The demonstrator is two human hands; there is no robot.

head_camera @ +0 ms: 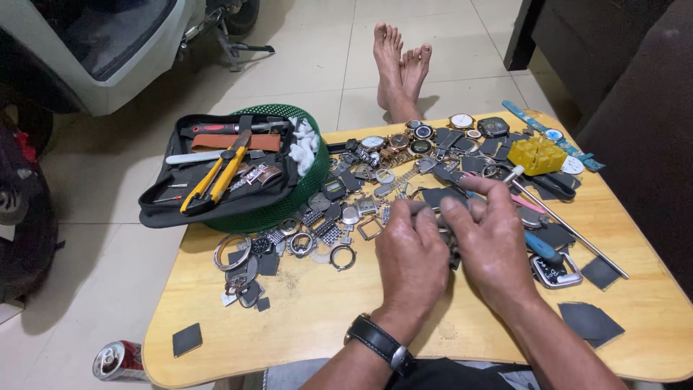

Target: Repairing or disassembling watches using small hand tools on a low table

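My left hand (411, 256) and my right hand (491, 238) meet over the middle of a low wooden table (310, 310). Together they pinch a small dark metal watch part (451, 242), mostly hidden between the fingers. A black strap watch (379, 341) is on my left wrist. Just beyond my fingers lie several watches, cases and metal bands (404, 144). A blue-handled tool (541, 247) and a square watch case (554, 271) lie right of my right hand.
A green basket (303, 195) at the table's left holds a black tool pouch with yellow-handled pliers (216, 177). A yellow block (538, 155) and long metal rod (570, 227) lie right. Bare feet (398, 65) rest on the tile floor; a can (119, 360) lies below the table.
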